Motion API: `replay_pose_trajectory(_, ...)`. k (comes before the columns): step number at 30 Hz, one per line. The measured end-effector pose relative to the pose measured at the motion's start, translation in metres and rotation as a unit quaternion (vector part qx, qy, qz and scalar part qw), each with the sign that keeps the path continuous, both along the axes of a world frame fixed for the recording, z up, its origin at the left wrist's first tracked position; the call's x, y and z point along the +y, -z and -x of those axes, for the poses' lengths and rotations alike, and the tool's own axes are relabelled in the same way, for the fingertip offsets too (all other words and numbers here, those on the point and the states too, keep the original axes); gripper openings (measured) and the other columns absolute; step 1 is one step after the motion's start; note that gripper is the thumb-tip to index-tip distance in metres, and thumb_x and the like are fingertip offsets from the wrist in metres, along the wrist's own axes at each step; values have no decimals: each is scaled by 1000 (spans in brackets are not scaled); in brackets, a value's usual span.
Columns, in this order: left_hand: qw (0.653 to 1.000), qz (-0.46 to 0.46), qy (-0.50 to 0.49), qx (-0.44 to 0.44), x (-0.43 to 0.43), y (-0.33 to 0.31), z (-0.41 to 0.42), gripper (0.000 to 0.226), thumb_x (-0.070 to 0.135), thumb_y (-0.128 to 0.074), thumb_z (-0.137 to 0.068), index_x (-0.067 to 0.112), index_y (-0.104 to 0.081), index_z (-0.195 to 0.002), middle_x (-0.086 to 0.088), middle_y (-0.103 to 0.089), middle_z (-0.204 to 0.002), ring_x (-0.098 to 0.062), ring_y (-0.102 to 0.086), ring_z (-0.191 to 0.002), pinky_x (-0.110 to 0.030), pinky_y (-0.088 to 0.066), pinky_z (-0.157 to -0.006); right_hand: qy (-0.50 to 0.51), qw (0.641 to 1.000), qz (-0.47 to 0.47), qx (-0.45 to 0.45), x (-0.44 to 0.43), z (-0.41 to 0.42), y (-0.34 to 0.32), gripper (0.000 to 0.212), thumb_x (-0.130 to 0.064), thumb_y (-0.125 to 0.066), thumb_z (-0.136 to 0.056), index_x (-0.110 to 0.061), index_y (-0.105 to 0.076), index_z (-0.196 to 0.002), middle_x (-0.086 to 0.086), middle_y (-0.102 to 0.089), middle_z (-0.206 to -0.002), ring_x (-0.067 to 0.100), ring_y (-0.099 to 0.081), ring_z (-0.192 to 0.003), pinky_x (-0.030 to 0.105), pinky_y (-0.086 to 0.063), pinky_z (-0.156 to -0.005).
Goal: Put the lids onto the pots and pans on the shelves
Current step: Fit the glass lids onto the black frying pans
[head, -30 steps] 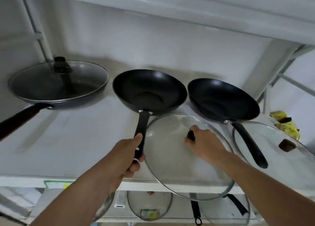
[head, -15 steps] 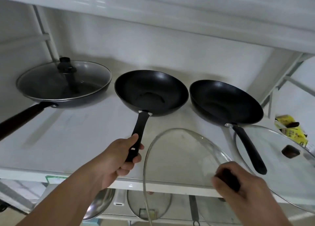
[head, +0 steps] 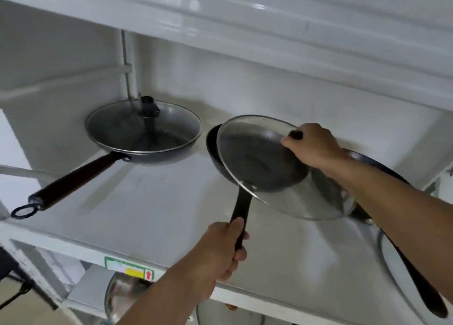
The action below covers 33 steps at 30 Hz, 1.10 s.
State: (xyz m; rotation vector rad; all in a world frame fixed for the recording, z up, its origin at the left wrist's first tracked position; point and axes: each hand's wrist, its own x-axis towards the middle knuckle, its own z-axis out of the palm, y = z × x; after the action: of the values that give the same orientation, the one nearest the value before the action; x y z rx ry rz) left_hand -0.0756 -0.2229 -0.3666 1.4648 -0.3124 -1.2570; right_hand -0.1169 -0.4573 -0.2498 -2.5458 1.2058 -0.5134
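Over the middle pan on the shelf, the right hand grips the tilted glass lid by its knob (left hand clenching the pan's handle), and, lowered off-centre, it could slide off.

Right pan mostly behind the forearm; lower-shelf items cut off, blurred.
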Motion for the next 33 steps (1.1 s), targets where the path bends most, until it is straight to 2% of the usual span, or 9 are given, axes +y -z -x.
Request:
replay_pose_trajectory(2,1000,1,-10,6,-3,1,0,37,45,-37,-100,14,-57,-93,3,-44,-49,-8,-27,-33,-18,-20,-34,1,1000,9,26,-24,-34,11,41,-48,-61,-84,-11,-68,-98,14,-72,-98,37,-66,-93,35,-49,-72)
replay_pose_trajectory(4,1000,-1,-19,1,-4,1,1,37,44,-37,-100,14,-56,-91,3,-43,-48,-8,-27,-32,-17,-19,-35,1,999,9,41,-39,-60,21,45,-48,-60,-86,-7,-66,-105,18,-71,-107,40,-65,-97,39,-51,-79)
replay_pose_trajectory(8,1000,-5,-25,-11,-8,4,-1,37,43,-39,-100,14,-56,-86,3,-44,-42,-9,-27,-29,-14,-20,-36,3,999,7,53,-56,-94,37,43,-42,-59,-89,-5,-65,-112,20,-70,-113,41,-65,-101,36,-49,-76)
replay_pose_trajectory(13,999,3,-28,-20,-7,2,-2,36,40,-41,-100,12,-58,-86,2,-46,-39,-9,-31,-28,-18,-25,-35,-3,998,7,68,-62,-120,46,45,-41,-59,-90,-4,-65,-114,22,-69,-117,42,-65,-104,38,-51,-82)
replay_pose_trajectory(18,998,2,-10,-56,-7,2,-2,36,38,-41,-100,13,-60,-83,5,-47,-37,-5,-39,-28,-14,-31,-38,3,997,14,80,-73,-123,53,46,-40,-58,-92,-1,-63,-117,22,-68,-117,41,-64,-106,39,-51,-84)
replay_pose_trajectory(25,999,8,-3,-53,-6,0,-3,37,39,-41,-100,11,-59,-84,6,-48,-37,-5,-37,-26,-14,-30,-37,0,995,32,93,-77,-122,57,48,-41,-58,-93,-1,-63,-118,23,-68,-119,42,-63,-109,40,-50,-88)
replay_pose_trajectory(33,999,1,-24,-33,-5,-4,-1,34,39,-43,-99,12,-58,-85,2,-44,-42,-8,-30,-30,-17,-25,-37,9,995,11,98,-77,-122,61,52,-44,-54,-95,-2,-58,-126,24,-65,-123,42,-62,-109,38,-47,-83)
